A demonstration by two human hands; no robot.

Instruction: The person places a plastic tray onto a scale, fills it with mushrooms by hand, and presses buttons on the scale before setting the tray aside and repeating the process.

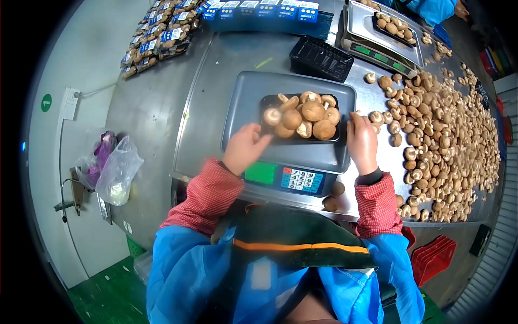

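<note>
A black tray point(329, 137) heaped with brown mushrooms point(313, 110) rests on the grey platform point(243, 89) of a weighing scale. My left hand point(245, 148) is at the tray's near left corner, fingers apart and slightly blurred, with nothing seen in it. At the platform's right edge is my right hand point(362, 141), its fingers loosely bent and pointing away from me, beside loose mushrooms; it appears to hold nothing. The scale's green display point(260, 173) and keypad point(301, 180) face me.
Stacked empty black trays point(322, 58) stand behind the scale. A large mushroom pile point(448, 140) covers the right side. Packed mushrooms point(162, 35) and labels point(268, 11) lie at the back. Another scale point(377, 54) carries a filled tray, near a co-worker's blue sleeve point(434, 9).
</note>
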